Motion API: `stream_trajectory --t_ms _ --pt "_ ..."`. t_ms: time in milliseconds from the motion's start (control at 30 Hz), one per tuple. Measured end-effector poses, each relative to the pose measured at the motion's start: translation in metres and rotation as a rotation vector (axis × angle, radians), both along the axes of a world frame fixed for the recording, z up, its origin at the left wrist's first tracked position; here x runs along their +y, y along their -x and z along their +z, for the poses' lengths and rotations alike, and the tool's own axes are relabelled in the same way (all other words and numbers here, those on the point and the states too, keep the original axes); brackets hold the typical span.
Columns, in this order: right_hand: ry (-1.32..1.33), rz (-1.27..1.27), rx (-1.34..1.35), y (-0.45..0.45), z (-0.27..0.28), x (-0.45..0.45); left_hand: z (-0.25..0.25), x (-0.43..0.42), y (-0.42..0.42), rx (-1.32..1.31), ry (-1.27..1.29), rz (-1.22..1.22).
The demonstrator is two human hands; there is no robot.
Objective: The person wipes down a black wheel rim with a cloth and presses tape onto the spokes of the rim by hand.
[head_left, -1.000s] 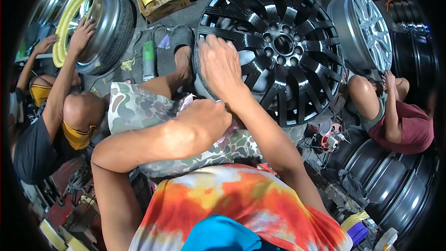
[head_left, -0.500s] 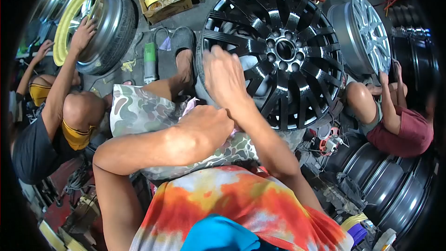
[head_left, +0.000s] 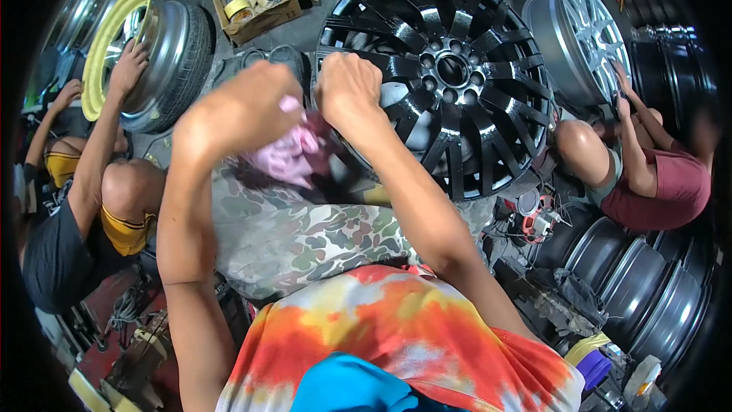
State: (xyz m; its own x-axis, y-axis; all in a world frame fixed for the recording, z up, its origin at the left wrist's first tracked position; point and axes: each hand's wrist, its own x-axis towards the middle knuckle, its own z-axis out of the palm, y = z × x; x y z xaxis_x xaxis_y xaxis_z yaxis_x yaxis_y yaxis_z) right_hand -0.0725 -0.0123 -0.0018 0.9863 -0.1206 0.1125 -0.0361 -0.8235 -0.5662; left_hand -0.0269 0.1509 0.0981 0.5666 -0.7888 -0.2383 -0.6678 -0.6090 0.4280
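My left hand (head_left: 248,103), smeared by motion, is raised over my camouflage-clad lap. It is closed on a pink cloth (head_left: 301,152), which hangs bunched below the fingers. The black multi-spoke wheel (head_left: 450,111) stands tilted in front of me, glossy, with a ring of bolt holes around its open hub. My right hand (head_left: 349,84) is a closed fist at the wheel's left rim, covering part of the edge and a spoke. The fingertips are turned away, so whatever they hold is hidden.
A cardboard box (head_left: 263,11) of tape rolls and scraps sits beyond. On the left, a person handles a yellow-rimmed wheel (head_left: 114,49); on the right, another handles a silver wheel (head_left: 595,38). Corded red equipment (head_left: 537,221) and stacked dark rims (head_left: 648,290) lie at lower right.
My left hand has risen from my lap toward the upper left, bringing the pink cloth into fuller view. My right fist has moved up along the wheel's left rim. The view has shifted slightly.
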Motion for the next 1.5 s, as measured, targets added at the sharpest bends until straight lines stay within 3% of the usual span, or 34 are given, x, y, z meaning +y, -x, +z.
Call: stream_trajectory --t_ms 67,133,167,233,333,400,500,600,667,800,867,1000,1167,1233,1267,1333,1367,1467,1500 --pt "0.016 -0.039 -0.108 0.003 0.0 0.002 0.006 0.002 -0.021 0.026 -0.021 0.044" --pt "0.052 0.095 0.075 0.015 0.009 -0.002 0.007 0.003 -0.03 0.037 -0.037 0.077" --pt "0.173 0.126 0.079 0.019 0.008 -0.003 0.002 0.002 -0.033 0.015 -0.006 0.081" --pt "0.171 0.183 0.041 0.02 -0.005 -0.016 -0.023 0.0 -0.041 -0.002 0.108 0.013" --pt "0.231 0.321 0.072 0.018 0.002 -0.047 -0.024 -0.025 -0.029 0.201 0.095 -0.063" --pt "0.448 0.348 0.022 0.015 0.004 -0.068 -0.038 -0.033 -0.021 0.124 0.192 -0.088" --pt "0.426 0.509 -0.179 0.008 0.009 -0.102 -0.046 -0.041 -0.018 0.227 0.088 -0.079" --pt "0.638 0.714 -0.341 -0.006 0.016 -0.11 -0.046 -0.045 -0.015 0.183 -0.028 -0.066" --pt "0.645 0.738 -0.364 -0.012 0.02 -0.11 -0.053 -0.039 -0.013 -0.04 0.026 -0.049" --pt "0.623 0.842 -0.379 -0.018 0.018 -0.129 -0.053 -0.04 -0.004 -0.123 -0.039 -0.044" --pt "0.718 0.776 -0.281 -0.013 0.022 -0.145 -0.041 -0.048 0.01 -0.244 -0.159 -0.068" --pt "0.459 0.669 -0.175 0.023 0.028 -0.18 -0.04 -0.059 0.011 -0.1 -0.19 -0.148" --pt "0.09 0.281 -0.063 0.093 0.022 -0.188 -0.046 -0.064 0.005 0.048 -0.08 -0.005" --pt "-0.097 0.121 -0.033 0.117 0.01 -0.188 -0.064 -0.065 -0.015 0.277 0.177 -0.036" --pt "-0.099 0.124 -0.032 0.127 0.009 -0.185 -0.084 -0.066 -0.026 0.314 0.309 -0.06" --pt "-0.133 -0.032 0.013 0.138 0.009 -0.177 -0.085 -0.071 -0.034 0.415 0.302 0.021" --pt "-0.205 -0.069 0.015 0.14 0.007 -0.173 -0.085 -0.07 -0.032 0.412 0.299 0.022" --pt "-0.17 -0.021 -0.118 0.138 -0.004 -0.163 -0.071 -0.078 -0.012 0.006 -0.07 -0.082" --pt "-0.099 -0.004 -0.175 0.137 -0.009 -0.161 -0.053 -0.081 0.003 -0.07 -0.071 -0.078"
